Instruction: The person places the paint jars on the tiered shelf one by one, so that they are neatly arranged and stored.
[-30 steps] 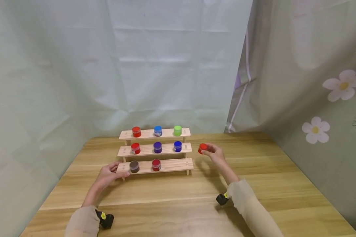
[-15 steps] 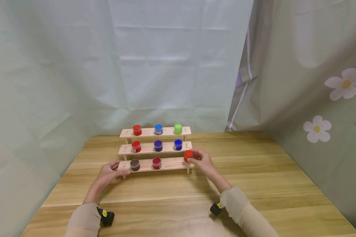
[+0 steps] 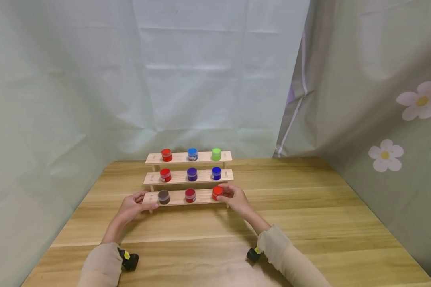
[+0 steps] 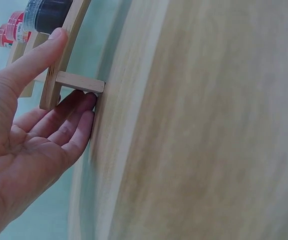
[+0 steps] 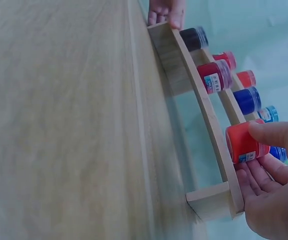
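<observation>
A three-tier wooden display rack (image 3: 204, 197) carries small paint jars on each step. My right hand (image 3: 235, 199) pinches an orange-red paint jar (image 5: 243, 141) between thumb and fingers, its base at the right end of the lowest step. My left hand (image 3: 132, 206) grips the left end of that step, the thumb on its front edge and the fingers around the end near the wooden leg (image 4: 81, 81). Beside the left thumb stands a dark brown jar (image 3: 163, 197). A deep red jar (image 3: 190, 195) occupies the middle of the same step.
On the middle step are a red jar (image 3: 165, 175), a purple jar (image 3: 192, 174) and a dark blue jar (image 3: 216, 173). The top step bears red, light blue and green (image 3: 216, 154) jars. A pale curtain (image 3: 201, 79) hangs behind the wooden table (image 3: 187, 255).
My right hand has brought the orange-red jar leftward from beside the rack, onto the right end of the lowest step. My left hand has kept its place on the rack.
</observation>
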Action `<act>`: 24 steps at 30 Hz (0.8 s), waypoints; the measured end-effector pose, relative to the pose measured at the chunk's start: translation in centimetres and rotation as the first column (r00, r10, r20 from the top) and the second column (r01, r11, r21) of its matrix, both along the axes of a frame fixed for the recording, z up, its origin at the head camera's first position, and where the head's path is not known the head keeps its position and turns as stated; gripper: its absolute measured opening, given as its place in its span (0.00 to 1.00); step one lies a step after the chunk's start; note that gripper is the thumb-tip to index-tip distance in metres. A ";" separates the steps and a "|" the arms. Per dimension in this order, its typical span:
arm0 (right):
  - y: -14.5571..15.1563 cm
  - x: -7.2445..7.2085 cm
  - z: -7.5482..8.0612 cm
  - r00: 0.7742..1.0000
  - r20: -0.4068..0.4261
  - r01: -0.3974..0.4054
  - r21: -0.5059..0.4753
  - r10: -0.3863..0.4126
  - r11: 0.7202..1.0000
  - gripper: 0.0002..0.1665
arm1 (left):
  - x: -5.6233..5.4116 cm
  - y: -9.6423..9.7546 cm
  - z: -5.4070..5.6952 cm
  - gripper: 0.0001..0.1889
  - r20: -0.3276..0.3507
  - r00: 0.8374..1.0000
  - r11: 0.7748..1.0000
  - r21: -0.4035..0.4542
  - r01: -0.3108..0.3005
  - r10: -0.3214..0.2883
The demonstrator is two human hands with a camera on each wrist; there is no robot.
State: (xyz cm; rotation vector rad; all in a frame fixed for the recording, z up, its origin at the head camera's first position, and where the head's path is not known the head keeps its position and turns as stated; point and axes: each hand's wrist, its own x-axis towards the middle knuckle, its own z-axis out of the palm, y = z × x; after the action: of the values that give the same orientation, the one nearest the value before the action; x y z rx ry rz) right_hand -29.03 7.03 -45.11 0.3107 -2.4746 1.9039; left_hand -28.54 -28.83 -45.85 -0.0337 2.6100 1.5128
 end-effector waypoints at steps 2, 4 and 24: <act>-0.1 0.1 0.0 1.000 0.000 0.009 0.006 -0.009 1.000 0.23 | 0.1 0.1 0.0 0.46 0.003 1.000 1.000 -0.001 0.000 0.000; -0.1 0.2 0.0 1.000 0.002 0.017 0.009 -0.017 1.000 0.23 | 0.2 0.2 0.0 0.45 0.003 1.000 1.000 0.001 -0.004 0.004; 0.0 0.1 -0.5 1.000 -0.027 -0.009 0.015 0.009 1.000 0.26 | 0.2 0.0 -0.3 0.46 0.006 1.000 1.000 0.003 0.003 -0.003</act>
State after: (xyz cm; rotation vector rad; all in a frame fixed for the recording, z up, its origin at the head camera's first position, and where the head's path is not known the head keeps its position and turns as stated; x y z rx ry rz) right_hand -28.93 6.99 -45.58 0.3459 -2.4759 1.8718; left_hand -28.34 -28.79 -46.17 -0.0346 2.6018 1.5129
